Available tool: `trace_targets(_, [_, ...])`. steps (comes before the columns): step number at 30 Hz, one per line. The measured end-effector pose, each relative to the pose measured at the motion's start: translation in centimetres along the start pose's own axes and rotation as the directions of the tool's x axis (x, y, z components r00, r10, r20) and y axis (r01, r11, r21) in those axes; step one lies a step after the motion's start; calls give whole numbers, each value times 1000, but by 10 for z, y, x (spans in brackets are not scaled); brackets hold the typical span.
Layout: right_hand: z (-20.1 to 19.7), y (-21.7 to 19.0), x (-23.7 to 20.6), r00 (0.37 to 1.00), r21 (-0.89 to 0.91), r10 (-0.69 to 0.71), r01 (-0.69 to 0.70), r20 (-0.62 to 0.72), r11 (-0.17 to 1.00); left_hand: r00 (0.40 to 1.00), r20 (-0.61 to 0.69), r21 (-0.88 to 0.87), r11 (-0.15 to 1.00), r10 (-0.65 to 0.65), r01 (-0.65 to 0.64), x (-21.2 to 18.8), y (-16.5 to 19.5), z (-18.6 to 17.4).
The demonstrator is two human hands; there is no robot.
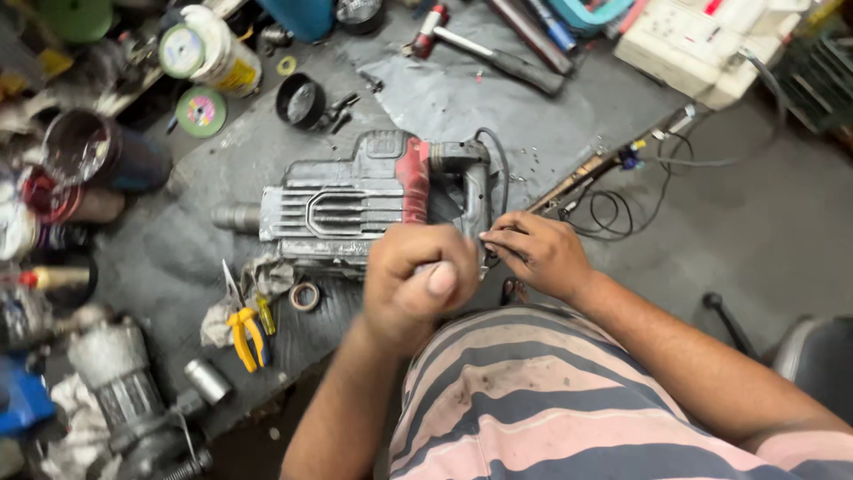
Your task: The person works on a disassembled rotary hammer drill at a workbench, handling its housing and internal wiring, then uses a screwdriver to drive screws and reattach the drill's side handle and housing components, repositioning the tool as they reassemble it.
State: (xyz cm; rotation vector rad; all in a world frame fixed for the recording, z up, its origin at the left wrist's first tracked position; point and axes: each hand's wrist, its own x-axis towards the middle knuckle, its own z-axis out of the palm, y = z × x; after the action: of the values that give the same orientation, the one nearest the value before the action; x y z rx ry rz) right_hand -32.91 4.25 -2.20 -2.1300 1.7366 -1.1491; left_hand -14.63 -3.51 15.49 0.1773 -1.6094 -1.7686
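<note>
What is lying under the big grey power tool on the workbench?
Under the power tool lies a dark rubber mat, with a crumpled rag showing at its near edge. The hands cover what lies under the handle end.

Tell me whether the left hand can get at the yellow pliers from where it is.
Probably yes. The left hand is closed over the near edge of the power tool, and the yellow pliers lie in the open on the mat to its left, with only a rag and a small ring nearby.
</note>
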Motion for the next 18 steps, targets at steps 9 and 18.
trace_targets(9, [-2, 20, 11, 988, 75, -130, 124, 78, 989, 875, -465, 305, 952, 136, 14, -61, -68, 13])
trace_targets(18, [1, 26, 12, 988, 134, -105, 89, 117, 987, 958, 281, -159, 982, -55, 103, -7, -20, -27])
